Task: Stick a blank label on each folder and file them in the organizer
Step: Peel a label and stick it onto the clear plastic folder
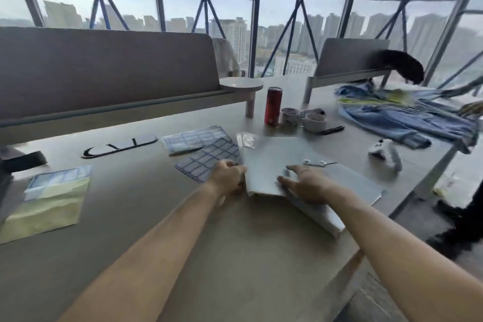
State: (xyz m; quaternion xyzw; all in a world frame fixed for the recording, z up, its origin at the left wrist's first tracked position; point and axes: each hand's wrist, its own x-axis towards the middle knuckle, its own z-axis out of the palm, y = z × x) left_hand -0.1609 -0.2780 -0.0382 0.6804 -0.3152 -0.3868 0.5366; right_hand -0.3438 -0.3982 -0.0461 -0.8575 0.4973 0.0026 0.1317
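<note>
Head view: left hand (226, 174) pinches the folder's (271, 165) left edge, right hand (308, 182) spread flat on it, long axis pointing away.

Single view only, head-worn wide-angle camera. It sits above the near edge of the table (235, 256) and looks forward and down across it. Both forearms enter from the bottom corners and converge mid-frame, so the hands are close under the lens. The far half of the frame rises to the windows (256, 8) and the skyline beyond. Straight edges bow toward the borders from lens distortion. Frame is soft with motion blur. No second view to compare.
</note>
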